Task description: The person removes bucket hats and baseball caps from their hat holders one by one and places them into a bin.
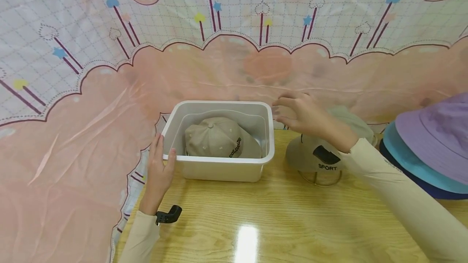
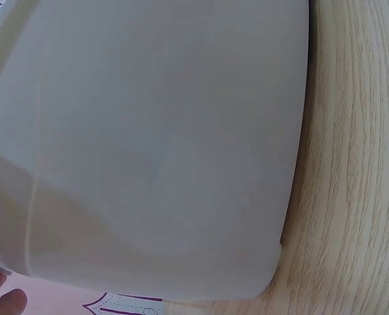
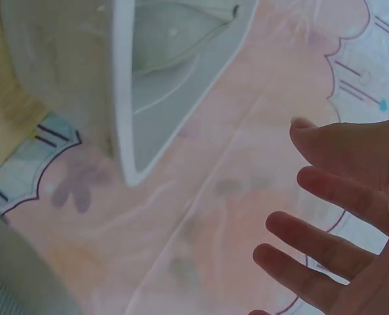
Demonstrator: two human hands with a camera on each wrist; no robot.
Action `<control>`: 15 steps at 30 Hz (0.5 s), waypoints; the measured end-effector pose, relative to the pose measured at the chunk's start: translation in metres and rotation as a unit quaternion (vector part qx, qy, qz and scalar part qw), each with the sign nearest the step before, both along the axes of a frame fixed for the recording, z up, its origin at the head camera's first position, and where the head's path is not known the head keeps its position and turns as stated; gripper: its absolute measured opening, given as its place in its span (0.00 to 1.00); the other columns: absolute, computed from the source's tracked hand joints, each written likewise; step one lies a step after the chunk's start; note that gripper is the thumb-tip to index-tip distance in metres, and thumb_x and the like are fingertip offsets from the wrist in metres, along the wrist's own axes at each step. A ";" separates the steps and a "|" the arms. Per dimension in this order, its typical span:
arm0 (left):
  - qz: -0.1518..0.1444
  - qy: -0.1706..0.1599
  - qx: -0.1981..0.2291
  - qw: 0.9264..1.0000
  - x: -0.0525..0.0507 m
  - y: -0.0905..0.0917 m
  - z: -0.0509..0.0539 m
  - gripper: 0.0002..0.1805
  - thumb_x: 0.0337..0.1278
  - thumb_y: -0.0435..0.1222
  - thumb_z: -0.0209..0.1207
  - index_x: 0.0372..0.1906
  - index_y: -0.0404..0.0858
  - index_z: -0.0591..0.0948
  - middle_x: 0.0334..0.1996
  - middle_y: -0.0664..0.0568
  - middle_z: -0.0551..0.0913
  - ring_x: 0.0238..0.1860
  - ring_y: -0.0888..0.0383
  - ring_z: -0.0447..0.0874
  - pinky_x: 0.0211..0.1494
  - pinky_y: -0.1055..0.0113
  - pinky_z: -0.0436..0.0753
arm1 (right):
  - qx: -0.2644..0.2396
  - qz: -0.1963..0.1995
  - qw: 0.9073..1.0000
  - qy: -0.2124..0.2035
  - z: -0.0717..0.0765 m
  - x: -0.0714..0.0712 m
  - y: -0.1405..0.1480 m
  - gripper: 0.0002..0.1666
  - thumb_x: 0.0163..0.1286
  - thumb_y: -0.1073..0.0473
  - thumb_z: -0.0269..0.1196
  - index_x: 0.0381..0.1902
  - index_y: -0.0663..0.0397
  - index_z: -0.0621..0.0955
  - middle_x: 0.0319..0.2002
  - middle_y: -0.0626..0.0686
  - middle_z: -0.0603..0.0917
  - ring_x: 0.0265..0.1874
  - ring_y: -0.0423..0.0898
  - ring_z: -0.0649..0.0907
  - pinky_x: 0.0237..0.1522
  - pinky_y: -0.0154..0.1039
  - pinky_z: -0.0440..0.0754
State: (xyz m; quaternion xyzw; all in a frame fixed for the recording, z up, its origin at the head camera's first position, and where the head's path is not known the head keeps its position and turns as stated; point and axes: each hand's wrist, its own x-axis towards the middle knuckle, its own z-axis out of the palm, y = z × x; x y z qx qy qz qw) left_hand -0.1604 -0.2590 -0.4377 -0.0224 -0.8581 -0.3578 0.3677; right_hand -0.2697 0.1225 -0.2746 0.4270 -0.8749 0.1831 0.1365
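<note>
White bin (image 1: 221,171) on the worktop (image 1: 292,214), mouth up, its long axis running left to right. Beige cap (image 1: 210,137) lies inside it, crown up and toward the left; brim points right, tipped slightly toward the wearer, black COLORADO lettering near where crown meets brim. Cap's longer line roughly follows the bin's.

Left hand (image 1: 161,169) at the bin's near-left corner: straight fingers against the left side, thumb by the front rim, not clenched. Right hand (image 1: 301,113) just beside the right rim, fingers spread, holding nothing, apart from the bin.

Right of the bin, SPORT cap (image 1: 305,159), partly behind the right forearm; brim direction cannot be told. Farther right, stacked bucket hats (image 1: 438,133), purple uppermost.
</note>
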 end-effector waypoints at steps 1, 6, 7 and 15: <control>0.000 0.001 0.000 1.000 0.000 0.000 0.000 0.31 0.63 0.36 0.52 0.67 0.25 0.62 0.69 0.39 0.59 0.69 0.42 0.54 0.69 0.48 0.56 | 0.002 -0.004 1.000 0.001 -0.001 0.000 0.003 0.18 0.62 0.58 0.65 0.50 0.58 0.82 0.49 0.58 0.80 0.51 0.58 0.77 0.59 0.60 0.64; -0.001 0.002 0.000 1.000 -0.001 0.000 0.000 0.31 0.63 0.36 0.52 0.67 0.25 0.62 0.69 0.38 0.59 0.69 0.41 0.54 0.69 0.49 0.55 | 0.010 -0.024 1.000 0.004 -0.002 0.002 0.016 0.21 0.61 0.58 0.66 0.51 0.58 0.81 0.51 0.60 0.80 0.55 0.60 0.75 0.59 0.62 0.63; -0.001 0.002 0.000 1.000 -0.001 0.001 0.000 0.31 0.63 0.36 0.52 0.67 0.25 0.62 0.69 0.38 0.59 0.69 0.41 0.54 0.69 0.49 0.55 | 0.009 -0.026 1.000 0.008 -0.002 0.002 0.019 0.21 0.60 0.58 0.67 0.51 0.58 0.81 0.51 0.60 0.80 0.55 0.60 0.75 0.58 0.62 0.63; 0.001 0.001 0.002 1.000 -0.002 0.001 0.000 0.31 0.64 0.36 0.52 0.68 0.25 0.61 0.69 0.38 0.59 0.69 0.42 0.54 0.70 0.50 0.55 | 0.006 -0.049 0.998 0.024 -0.005 0.005 0.035 0.23 0.56 0.57 0.70 0.49 0.58 0.82 0.51 0.60 0.79 0.54 0.60 0.76 0.55 0.61 0.68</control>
